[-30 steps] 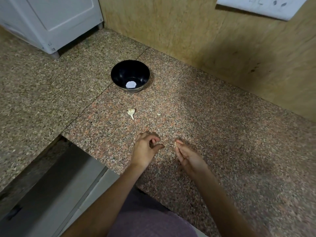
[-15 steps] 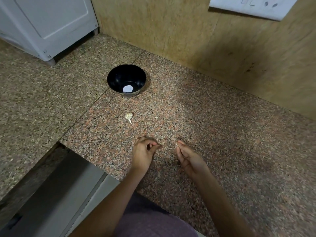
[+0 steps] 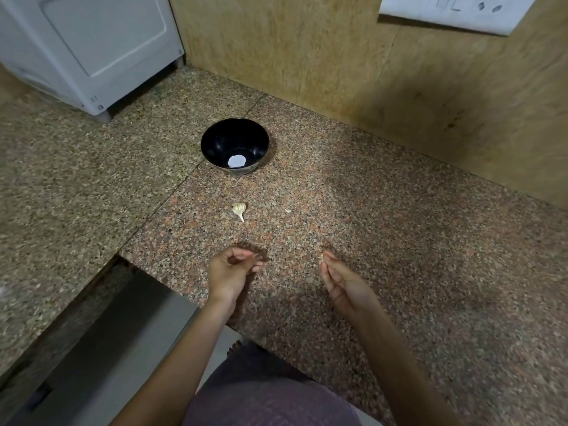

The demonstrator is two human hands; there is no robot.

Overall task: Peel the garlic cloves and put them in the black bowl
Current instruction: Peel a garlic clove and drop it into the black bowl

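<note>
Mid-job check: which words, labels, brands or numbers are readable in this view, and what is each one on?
No text here can be read.
White appliance: small dark marks near its lower corner, too small to read.
White socket plate: only socket holes and a switch outline, no lettering visible.
Black bowl: pale round patch inside, no writing visible on it.

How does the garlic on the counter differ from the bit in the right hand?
The garlic lies loose on the counter; the bit is pinched by the right hand. The garlic looks bigger and shows a pointed stalk; the bit shows only as a small speck, mostly hidden by fingers. Both are pale, and both are outside the bowl.
</note>
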